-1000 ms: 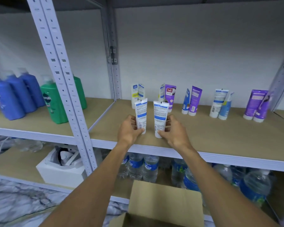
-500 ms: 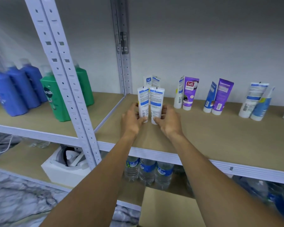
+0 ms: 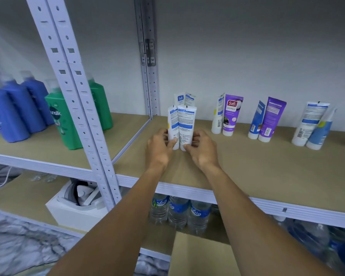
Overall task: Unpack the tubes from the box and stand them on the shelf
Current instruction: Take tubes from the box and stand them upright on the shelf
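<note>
While your left hand (image 3: 159, 149) pinches the left tube (image 3: 173, 121) and your right hand (image 3: 203, 151) the right tube (image 3: 187, 122), both stand cap-down and touching on the shelf (image 3: 267, 166), long axes upright, between your hands.

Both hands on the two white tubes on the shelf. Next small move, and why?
Probably let go: open both hands and draw them back toward the box. The left hand grips the left tube and the right hand the right tube near their bases; both tubes stand upright, side by side on the shelf, so placement looks done.
</note>
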